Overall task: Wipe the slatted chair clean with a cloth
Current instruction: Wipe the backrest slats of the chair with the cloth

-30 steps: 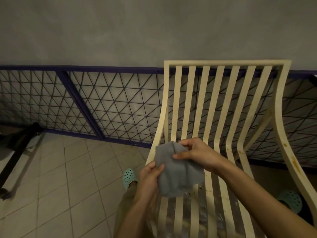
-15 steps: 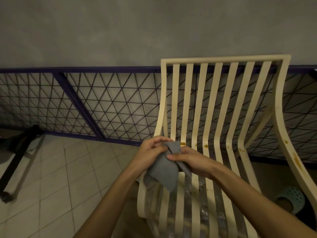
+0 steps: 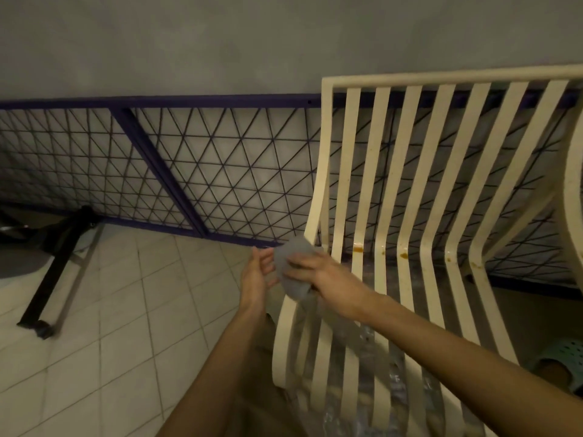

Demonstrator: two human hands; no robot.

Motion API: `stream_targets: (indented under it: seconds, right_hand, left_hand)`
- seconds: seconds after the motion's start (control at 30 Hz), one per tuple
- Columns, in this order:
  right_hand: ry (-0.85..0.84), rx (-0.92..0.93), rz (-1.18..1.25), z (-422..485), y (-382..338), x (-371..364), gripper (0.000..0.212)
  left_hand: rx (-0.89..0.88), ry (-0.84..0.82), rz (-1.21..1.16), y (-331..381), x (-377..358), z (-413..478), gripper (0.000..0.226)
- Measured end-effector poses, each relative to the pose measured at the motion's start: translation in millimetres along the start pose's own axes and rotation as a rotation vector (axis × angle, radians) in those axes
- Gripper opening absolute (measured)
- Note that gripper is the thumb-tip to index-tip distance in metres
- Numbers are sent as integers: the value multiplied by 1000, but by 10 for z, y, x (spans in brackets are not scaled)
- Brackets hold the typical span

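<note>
The right hand (image 3: 315, 274) curls its fingers over the one grey cloth (image 3: 291, 252) and grasps it at the left rail of the one cream chair (image 3: 441, 77), where back meets seat. The left hand (image 3: 255, 279) is released, with loose fingers just beside the cloth. Seven back slats show, some with orange spots. One green shoe (image 3: 564, 357) lies at the right.

The chair (image 3: 372, 184) runs off the right edge; the right hand (image 3: 320, 274) hides part of the cloth (image 3: 293, 251)
</note>
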State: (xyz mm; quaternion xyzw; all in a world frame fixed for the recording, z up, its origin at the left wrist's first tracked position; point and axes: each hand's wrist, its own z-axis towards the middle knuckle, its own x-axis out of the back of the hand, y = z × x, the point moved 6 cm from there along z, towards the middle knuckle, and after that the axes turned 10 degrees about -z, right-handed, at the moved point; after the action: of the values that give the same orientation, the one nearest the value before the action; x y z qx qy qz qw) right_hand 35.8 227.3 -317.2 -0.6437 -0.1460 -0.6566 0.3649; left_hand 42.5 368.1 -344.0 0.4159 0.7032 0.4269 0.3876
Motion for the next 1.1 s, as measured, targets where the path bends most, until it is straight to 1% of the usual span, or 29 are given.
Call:
stream_targets:
  seconds: [0.03, 0.07, 0.1, 0.23, 0.27, 0.33, 0.4, 0.47, 0.57, 0.7, 0.83, 0.97, 1.1]
  right_hand:
    - [-78, 87, -74, -34, -117, -141, 53]
    - [-139, 133, -96, -86, -198, -252, 55]
    - [-166, 161, -82, -143, -264, -316, 57]
    - [-141, 214, -32, -281, -322, -349, 67]
    - [-139, 199, -5, -254, -293, -336, 67]
    - [-114, 144, 83, -155, -202, -301, 61]
    - [-42, 109, 106, -43, -90, -279, 52]
    - [0, 56, 60, 82, 78, -322, 48]
    - [35, -50, -25, 289, 364, -377, 50]
    - [72, -126, -98, 522, 701, -358, 55]
    - [84, -134, -163, 718, 1017, -297, 55]
    - [83, -87, -260, 865, 1241, -198, 55]
    - [73, -31, -391, 1006, 1491, -62, 57]
  left_hand:
    - [5, 12, -12, 16, 49, 48, 51]
    - [3, 18, -4, 33, 94, 94, 52]
    - [1, 14, 2, 47, 132, 132, 52]
    - [70, -45, -19, -33, 138, 210, 53]
    - [92, -61, -26, -67, 118, 223, 54]
    - [113, -92, -34, -117, 54, 230, 55]
    - [108, -102, -25, -165, -16, 244, 54]
    - [67, -83, -24, -178, -61, 283, 50]
    - [41, -38, -43, -175, -119, 381, 45]
    - [46, -82, -16, -200, -331, 518, 41]
    - [35, -128, -21, -192, -591, 725, 37]
    - [26, -127, -34, -162, -840, 936, 38]
    - [5, -103, -39, -127, -1077, 1142, 31]
